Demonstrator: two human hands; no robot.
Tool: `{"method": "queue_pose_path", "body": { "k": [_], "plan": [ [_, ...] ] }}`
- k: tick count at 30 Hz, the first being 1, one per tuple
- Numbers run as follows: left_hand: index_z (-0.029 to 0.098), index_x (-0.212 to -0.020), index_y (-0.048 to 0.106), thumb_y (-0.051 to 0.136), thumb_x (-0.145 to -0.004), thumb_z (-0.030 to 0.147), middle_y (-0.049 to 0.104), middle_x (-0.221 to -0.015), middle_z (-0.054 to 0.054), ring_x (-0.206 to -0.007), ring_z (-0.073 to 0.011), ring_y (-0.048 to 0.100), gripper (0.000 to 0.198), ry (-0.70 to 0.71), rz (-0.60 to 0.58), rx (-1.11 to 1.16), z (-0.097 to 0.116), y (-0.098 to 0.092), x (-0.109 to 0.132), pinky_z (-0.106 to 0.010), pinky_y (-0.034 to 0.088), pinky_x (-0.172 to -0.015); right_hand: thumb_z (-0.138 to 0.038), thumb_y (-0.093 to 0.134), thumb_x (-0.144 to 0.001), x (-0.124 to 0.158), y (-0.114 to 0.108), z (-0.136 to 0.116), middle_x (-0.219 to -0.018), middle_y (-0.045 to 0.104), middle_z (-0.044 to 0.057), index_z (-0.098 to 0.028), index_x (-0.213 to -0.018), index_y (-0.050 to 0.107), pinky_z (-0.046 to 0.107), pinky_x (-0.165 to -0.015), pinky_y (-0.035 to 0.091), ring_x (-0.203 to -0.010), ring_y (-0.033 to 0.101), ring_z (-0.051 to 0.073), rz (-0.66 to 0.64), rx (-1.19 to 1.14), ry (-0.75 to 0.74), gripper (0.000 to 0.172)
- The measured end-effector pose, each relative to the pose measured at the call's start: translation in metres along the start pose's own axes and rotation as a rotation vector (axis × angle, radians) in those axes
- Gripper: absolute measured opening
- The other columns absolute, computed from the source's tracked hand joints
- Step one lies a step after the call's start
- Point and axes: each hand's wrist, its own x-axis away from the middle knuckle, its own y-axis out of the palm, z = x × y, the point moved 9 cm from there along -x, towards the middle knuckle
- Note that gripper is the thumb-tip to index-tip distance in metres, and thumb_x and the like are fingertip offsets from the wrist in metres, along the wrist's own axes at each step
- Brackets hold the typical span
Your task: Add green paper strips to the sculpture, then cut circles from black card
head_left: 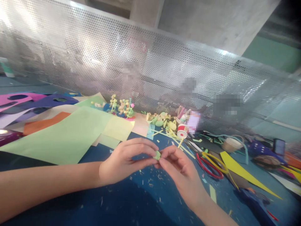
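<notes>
My left hand (124, 160) and my right hand (181, 171) meet above a dark blue table (141, 201). Between their fingertips they pinch a small pale green paper piece (157, 155). Both hands have the fingers closed round it. Paper crumbs lie scattered on the blue surface under the hands.
Large sheets of light green paper (63, 138), yellow, orange and purple paper lie at left. Red-and-yellow-handled scissors (209, 163), a red-and-white tape roll (182, 131), small paper flower figures (119, 108) and a yellow paper triangle (244, 174) lie behind and right. A perforated metal screen (150, 69) backs the table.
</notes>
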Motion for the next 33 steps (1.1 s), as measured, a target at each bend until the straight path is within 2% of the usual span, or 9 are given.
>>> {"method": "queue_pose_path", "body": {
  "k": [6,15,25,33],
  "plan": [
    [0.010,-0.090,0.065,0.066,-0.075,0.006,0.066,-0.096,-0.010,-0.089,-0.0130,0.063,0.016,-0.009,0.014,-0.013,-0.002,0.000,0.003,-0.022,0.053,-0.080,-0.027,0.062,-0.081,0.002,0.000,0.012,-0.076,0.057,-0.005,-0.021,-0.078,0.054,0.017,-0.069,0.050,-0.070,0.060,0.006,0.023,-0.102,0.081,0.010],
    [0.014,-0.088,0.064,0.064,-0.077,0.009,0.066,-0.095,-0.008,-0.090,-0.0132,0.063,0.013,-0.172,0.049,0.084,-0.017,0.000,0.006,-0.022,0.053,-0.077,-0.027,0.060,-0.083,-0.001,0.000,0.011,-0.076,0.055,-0.005,-0.020,-0.078,0.054,0.020,-0.073,0.051,-0.072,0.061,0.007,-0.002,-0.080,0.088,0.010],
    [0.014,-0.091,0.065,0.060,-0.080,0.009,0.068,-0.096,-0.010,-0.089,-0.0144,0.064,0.013,-0.033,0.001,-0.014,-0.003,-0.001,-0.001,-0.025,0.054,-0.078,-0.024,0.059,-0.083,-0.001,-0.002,-0.005,-0.077,0.057,-0.004,-0.020,-0.079,0.053,0.015,-0.069,0.051,-0.071,0.061,0.006,-0.015,0.078,-0.018,0.008],
    [0.011,-0.093,0.064,0.064,-0.076,0.006,0.068,-0.098,-0.010,-0.091,-0.0147,0.064,0.017,0.048,0.003,-0.058,0.003,0.000,0.003,-0.024,0.054,-0.081,-0.026,0.061,-0.080,-0.001,-0.003,-0.001,-0.077,0.058,-0.004,-0.021,-0.081,0.051,0.017,-0.068,0.051,-0.069,0.061,0.007,0.008,0.064,0.025,0.011]
  ]
}}
